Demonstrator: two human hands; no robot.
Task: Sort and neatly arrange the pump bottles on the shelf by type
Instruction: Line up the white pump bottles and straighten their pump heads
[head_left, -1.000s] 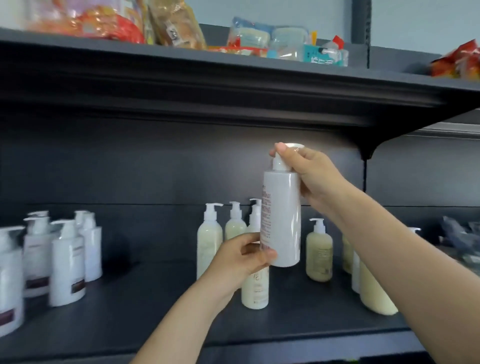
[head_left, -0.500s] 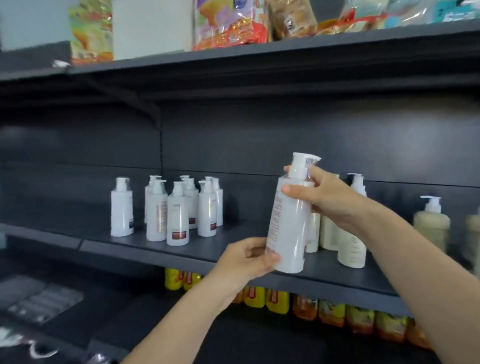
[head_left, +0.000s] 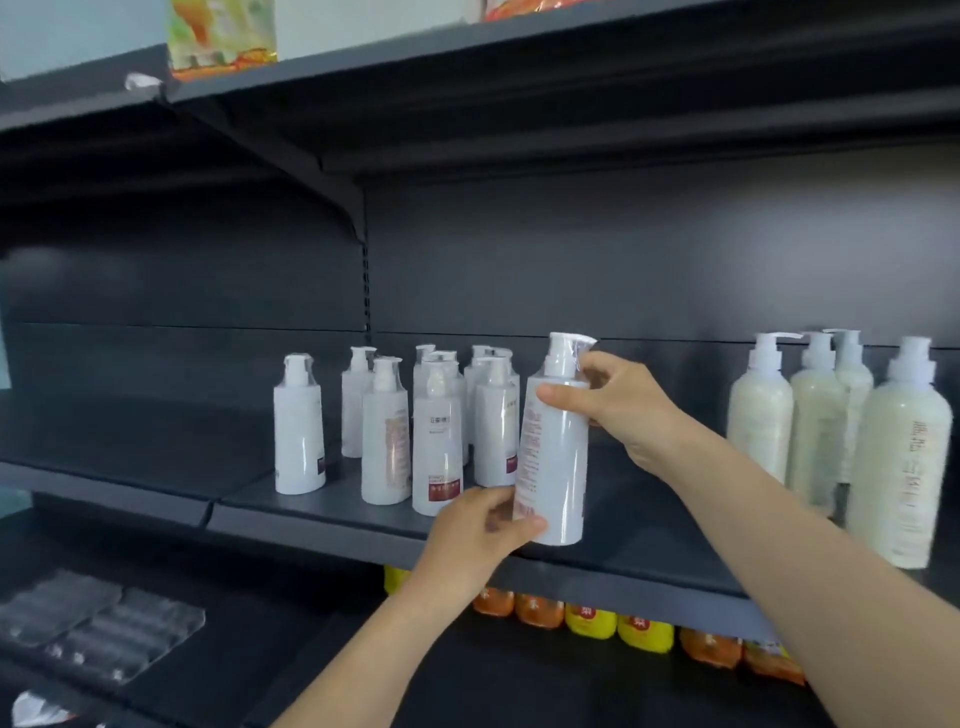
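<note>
While 2 hands (head_left: 480, 530) (head_left: 618, 400) hold, bottle (head_left: 558, 457) tilts.

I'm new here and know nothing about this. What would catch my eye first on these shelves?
In the middle, a white pump bottle is held by two hands: the right hand at its shoulder and the left hand at its base. Just left of it, a cluster of matching white bottles stands on the dark shelf. On the far right is a group of cream bottles.
</note>
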